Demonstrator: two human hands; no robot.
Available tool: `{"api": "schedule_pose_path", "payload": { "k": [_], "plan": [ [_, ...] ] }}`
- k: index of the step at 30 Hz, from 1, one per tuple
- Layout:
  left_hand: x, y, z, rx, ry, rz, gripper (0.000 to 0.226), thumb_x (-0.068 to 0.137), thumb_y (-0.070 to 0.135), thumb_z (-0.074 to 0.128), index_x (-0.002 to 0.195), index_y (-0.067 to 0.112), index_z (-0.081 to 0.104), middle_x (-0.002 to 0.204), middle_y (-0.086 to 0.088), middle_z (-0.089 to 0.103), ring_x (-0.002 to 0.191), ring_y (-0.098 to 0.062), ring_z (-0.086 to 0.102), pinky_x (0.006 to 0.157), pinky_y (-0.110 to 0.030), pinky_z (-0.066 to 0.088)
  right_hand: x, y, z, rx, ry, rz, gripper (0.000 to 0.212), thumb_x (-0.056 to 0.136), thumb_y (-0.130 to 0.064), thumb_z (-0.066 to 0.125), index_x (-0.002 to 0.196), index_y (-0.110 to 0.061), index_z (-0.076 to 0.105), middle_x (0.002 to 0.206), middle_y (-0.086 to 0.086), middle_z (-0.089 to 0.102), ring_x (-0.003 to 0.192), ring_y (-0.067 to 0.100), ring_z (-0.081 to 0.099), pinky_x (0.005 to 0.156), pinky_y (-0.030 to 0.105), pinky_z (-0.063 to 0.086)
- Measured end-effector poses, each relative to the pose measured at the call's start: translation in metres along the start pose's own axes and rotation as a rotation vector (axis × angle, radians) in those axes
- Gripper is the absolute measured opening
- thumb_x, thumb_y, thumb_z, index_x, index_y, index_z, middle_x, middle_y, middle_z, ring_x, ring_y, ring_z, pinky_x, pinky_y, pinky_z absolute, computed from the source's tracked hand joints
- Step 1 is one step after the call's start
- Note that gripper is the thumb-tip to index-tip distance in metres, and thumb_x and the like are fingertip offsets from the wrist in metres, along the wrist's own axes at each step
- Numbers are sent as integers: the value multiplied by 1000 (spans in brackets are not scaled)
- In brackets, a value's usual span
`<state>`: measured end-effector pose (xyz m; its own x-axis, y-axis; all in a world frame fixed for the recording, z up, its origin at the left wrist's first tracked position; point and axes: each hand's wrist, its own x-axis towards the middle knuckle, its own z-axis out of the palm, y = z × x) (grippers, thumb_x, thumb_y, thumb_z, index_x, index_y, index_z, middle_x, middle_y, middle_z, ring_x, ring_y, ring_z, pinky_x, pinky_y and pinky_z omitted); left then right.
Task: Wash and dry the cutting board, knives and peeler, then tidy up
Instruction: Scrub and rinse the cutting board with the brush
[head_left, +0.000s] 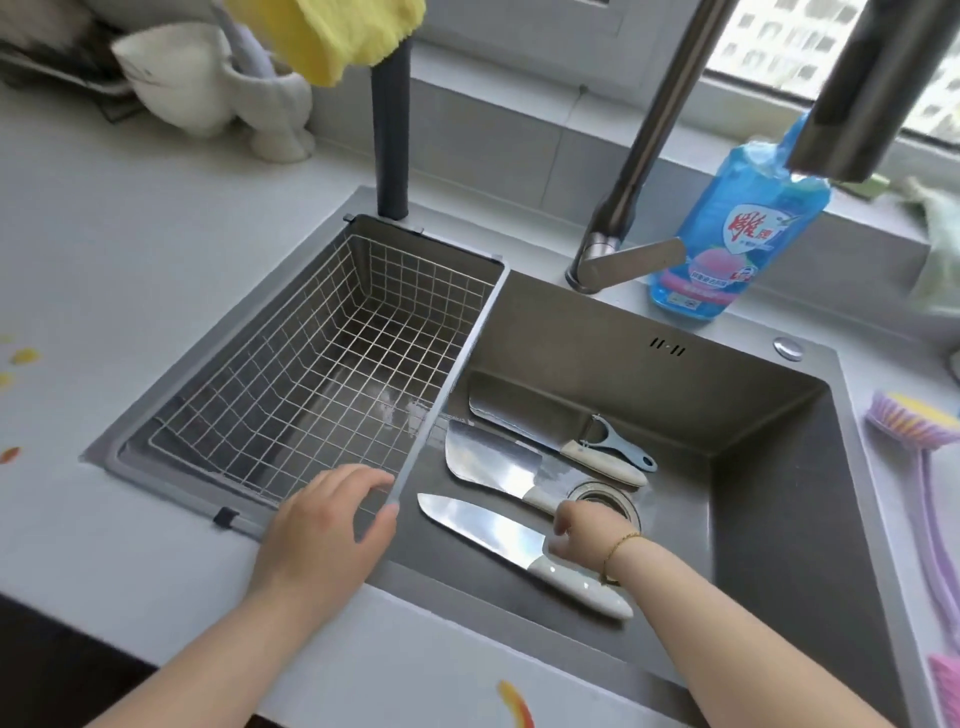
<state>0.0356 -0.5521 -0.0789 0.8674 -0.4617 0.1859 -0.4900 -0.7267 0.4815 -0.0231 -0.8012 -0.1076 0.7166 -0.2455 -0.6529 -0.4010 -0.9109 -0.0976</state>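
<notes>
I see three knives lying flat on the floor of the sink (779, 493), blades pointing left and handles toward the drain (608, 499): the nearest knife (488, 530), a broad cleaver (491, 460) behind it, and a third knife (514, 410) by the back wall. The blue peeler (618, 447) lies across that third knife's handle. I judge they were laid there for washing, under the faucet (649, 145). No cutting board is in view.

My right hand (576, 530) is down among the handles, fingers curled, between the cleaver's handle and the nearest knife's. I cannot tell whether it grips either one. My left hand (322, 525) lies relaxed on the near corner of the wire basket (322, 353), holding nothing, probably to brace me.

The blue detergent bottle (743, 234) stands behind the sink and a brush (914, 421) lies on the counter (104, 249) to the right, both within reach.
</notes>
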Motion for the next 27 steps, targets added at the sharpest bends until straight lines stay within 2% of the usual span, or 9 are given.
{"api": "schedule_pose_path", "payload": {
  "k": [3,5,9,14,16,19,21,24,27],
  "plan": [
    [-6,-5,-10,-278,65,-119,45,74,41,37,87,13,69,88,22,56,88,2,47,71,-7,37,-21,-23,-16,128,140,-50,13,90,-29,51,99,-20,54,81,-6,51,78,14,48,57,19,36],
    [-18,-13,-24,-349,98,-182,37,79,39,44,93,15,68,90,31,48,85,7,47,77,-7,40,-38,-44,-24,169,254,-110,7,91,-30,51,91,-23,50,70,-12,47,68,8,46,55,16,35],
    [-63,-55,-73,-356,176,-283,16,90,14,55,90,29,61,90,34,43,93,6,44,81,0,29,-71,-109,-29,266,395,-241,10,90,-26,55,83,-28,47,81,-5,61,79,14,57,75,23,45],
    [-145,-151,-160,-338,395,-471,38,87,7,58,75,42,51,91,24,55,85,4,52,83,-17,40,-103,-231,-3,305,440,-481,32,88,-21,58,69,-40,41,70,-10,60,60,1,51,60,11,40],
    [-184,-190,-194,-322,487,-541,39,87,5,59,73,42,52,87,25,55,84,0,55,79,-13,38,-112,-287,16,306,416,-558,31,87,-19,59,70,-39,42,69,-12,57,60,3,54,61,9,40],
    [-245,-246,-244,-231,578,-565,29,78,29,59,66,56,58,79,34,59,89,5,50,76,-5,33,-124,-380,48,337,400,-677,25,87,-17,57,75,-36,47,73,-17,54,63,-2,53,61,6,38],
    [-285,-281,-273,-125,578,-610,35,71,38,49,79,72,49,85,40,57,89,10,44,72,-4,31,-135,-443,75,296,371,-767,14,90,-21,53,95,-34,52,91,-18,53,83,-4,52,67,-1,35],
    [-343,-323,-306,-67,543,-656,20,72,33,51,77,47,64,93,23,61,92,-1,53,80,-7,36,-154,-524,115,173,383,-931,36,92,-34,43,127,-26,48,125,-17,47,121,1,42,90,-1,23],
    [-387,-360,-328,141,540,-752,20,77,19,65,93,8,71,103,-7,66,98,-15,58,84,-34,43,-175,-582,143,30,407,-950,63,74,-53,27,122,-24,55,130,-17,50,122,8,49,96,9,33]
  ]
}}
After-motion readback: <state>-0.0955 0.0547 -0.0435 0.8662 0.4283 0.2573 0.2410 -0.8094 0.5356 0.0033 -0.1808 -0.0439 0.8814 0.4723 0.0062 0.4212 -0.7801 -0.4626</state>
